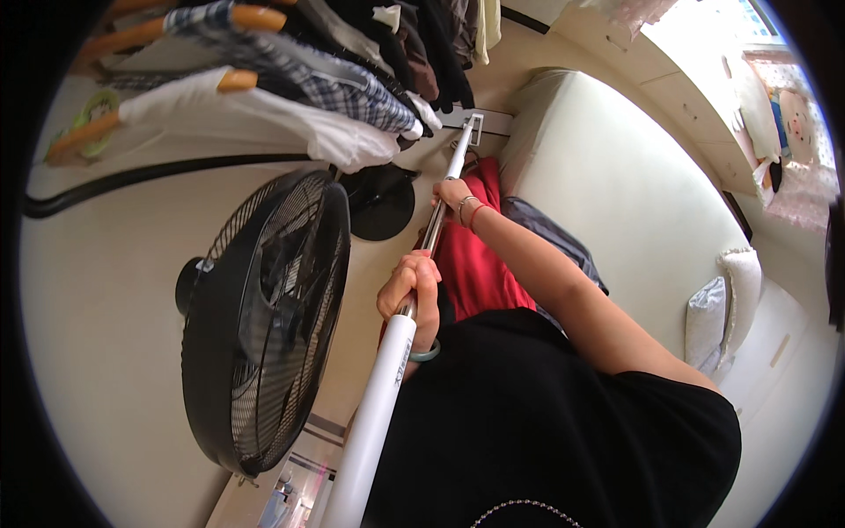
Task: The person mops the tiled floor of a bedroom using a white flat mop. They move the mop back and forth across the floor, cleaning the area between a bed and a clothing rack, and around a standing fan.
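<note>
"How do your fingers stand?"

"Curled together on both sides. My left hand (411, 290) is clamped round the shiny metal stretch of a pole (374, 414), just above its thick, smooth white sleeve. My right hand (453, 194) grips farther up, where a thinner white tube begins."

"Where does the pole lie?"

"Lengthwise in front of me, from the view's lower edge to a white rectangular end (476, 129) near the bed (616, 167)."

"On your wrists?"

"A glossy pale green bangle (427, 354) left; a metal bracelet (464, 208) and thin red cord (476, 216) right."

"And beyond?"

"Folded red cloth (475, 273) beside the pole, the bed's smooth pale surface rightward; leftward, a black fan (290, 334) with a round wire cage, and a checked shirt (339, 84) on wooden hangers (84, 139)."
</note>
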### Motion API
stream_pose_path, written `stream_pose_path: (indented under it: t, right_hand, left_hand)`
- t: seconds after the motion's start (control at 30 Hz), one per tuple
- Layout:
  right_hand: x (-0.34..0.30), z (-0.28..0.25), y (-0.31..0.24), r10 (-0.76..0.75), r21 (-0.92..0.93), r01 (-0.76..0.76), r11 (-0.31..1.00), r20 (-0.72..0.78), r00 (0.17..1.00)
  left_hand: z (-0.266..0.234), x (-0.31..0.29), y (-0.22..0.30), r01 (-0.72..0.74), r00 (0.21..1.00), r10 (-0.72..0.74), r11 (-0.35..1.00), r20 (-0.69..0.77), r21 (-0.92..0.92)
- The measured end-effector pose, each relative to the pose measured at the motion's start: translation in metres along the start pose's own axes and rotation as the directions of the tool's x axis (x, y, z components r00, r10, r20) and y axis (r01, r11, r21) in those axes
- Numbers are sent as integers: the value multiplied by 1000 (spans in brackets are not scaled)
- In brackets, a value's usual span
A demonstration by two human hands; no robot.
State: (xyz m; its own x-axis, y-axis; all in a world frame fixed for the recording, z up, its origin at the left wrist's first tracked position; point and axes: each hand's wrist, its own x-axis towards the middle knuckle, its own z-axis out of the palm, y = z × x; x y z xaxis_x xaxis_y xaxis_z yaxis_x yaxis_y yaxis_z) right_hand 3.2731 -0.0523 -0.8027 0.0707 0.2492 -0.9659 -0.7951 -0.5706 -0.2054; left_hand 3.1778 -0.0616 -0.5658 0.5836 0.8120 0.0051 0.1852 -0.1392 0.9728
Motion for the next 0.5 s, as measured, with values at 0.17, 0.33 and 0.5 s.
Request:
stream_pose_path:
  t: [0.17, 0.33, 0.5]
  right_hand:
    - [-37, 14, 37, 43, 47, -43, 998, 1, 999]
    - [-44, 22, 53, 22, -44, -22, 999, 5, 1000]
    - [-65, 34, 84, 9, 23, -8, 1000, -34, 999]
  left_hand:
    - [-24, -36, 13, 5, 1000, -5, 1000, 13, 8]
    - [-38, -53, 13, -12, 1000, 12, 1000, -13, 5]
    - [-59, -83, 21, 7, 1000, -7, 999, 0, 33]
